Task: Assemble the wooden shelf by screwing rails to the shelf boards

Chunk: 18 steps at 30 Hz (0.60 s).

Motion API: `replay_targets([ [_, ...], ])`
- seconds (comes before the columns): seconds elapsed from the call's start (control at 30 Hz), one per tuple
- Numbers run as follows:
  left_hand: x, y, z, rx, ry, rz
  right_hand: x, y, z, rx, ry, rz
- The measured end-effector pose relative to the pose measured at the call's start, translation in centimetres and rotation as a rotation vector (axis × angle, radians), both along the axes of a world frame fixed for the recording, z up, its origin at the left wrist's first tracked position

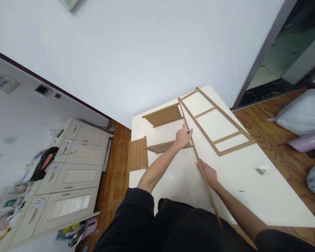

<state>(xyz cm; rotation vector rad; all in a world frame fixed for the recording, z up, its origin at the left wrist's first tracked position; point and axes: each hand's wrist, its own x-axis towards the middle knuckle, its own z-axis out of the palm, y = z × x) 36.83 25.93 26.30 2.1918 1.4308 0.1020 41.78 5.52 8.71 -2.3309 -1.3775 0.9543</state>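
Note:
A long, thin wooden strip (206,182) runs from the far side of the white table toward my body. My left hand (183,137) is closed around its upper part, index finger stretched along it and thumb on the other side. Lower down, my right hand (209,173) grips the same strip, its fingertips partly behind it. Two wooden panels, the far panel (164,115) and the near panel (161,147), meet the strip at their right ends. Flat to the right lies a ladder-like wooden frame (203,134). Another slatted panel (138,155) rests at the table's left edge.
On the white table (252,203) are a small clear bag of hardware (261,170) and a loose screw (242,191). A cabinet (76,175) with cluttered top stands left. Plastic-wrapped bundles (304,112) lie on the floor at right, near a doorway. A wall borders the table's far side.

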Motion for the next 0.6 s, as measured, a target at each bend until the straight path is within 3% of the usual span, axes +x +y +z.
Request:
replay_targets([
  [0.07,-1.4,-1.2,0.4,0.01,-0.091,-0.027,0.2,-0.4,0.4,0.053,0.057,-0.047],
  [0.13,-4.4,-2.1,0.7,0.111,-0.202,-0.052,0.7,-1.1,0.8,0.107,0.122,-0.121],
  [0.23,-12.7,-2.2,0.3,0.346,-0.336,0.015,1.8,-3.0,0.9,0.15,0.16,-0.204],
  [0.3,-20.1,-1.2,-0.8,0.391,-0.367,0.207,2.7,-4.8,0.8,0.117,0.133,-0.226],
  [0.37,-28.0,0.1,-2.2,0.259,-0.177,0.545,3.6,-6.8,0.6,0.072,0.091,-0.268],
  [0.4,-31.8,0.7,-3.1,0.208,-0.111,0.647,4.1,-7.8,0.6,0.045,0.079,-0.287],
  [0.5,-41.3,1.5,-6.1,0.041,0.055,0.819,5.1,-9.9,1.2,-0.034,0.047,-0.359],
  [0.6,-47.7,1.3,-9.3,-0.137,0.215,0.876,5.4,-10.8,2.5,-0.056,0.044,-0.42],
])
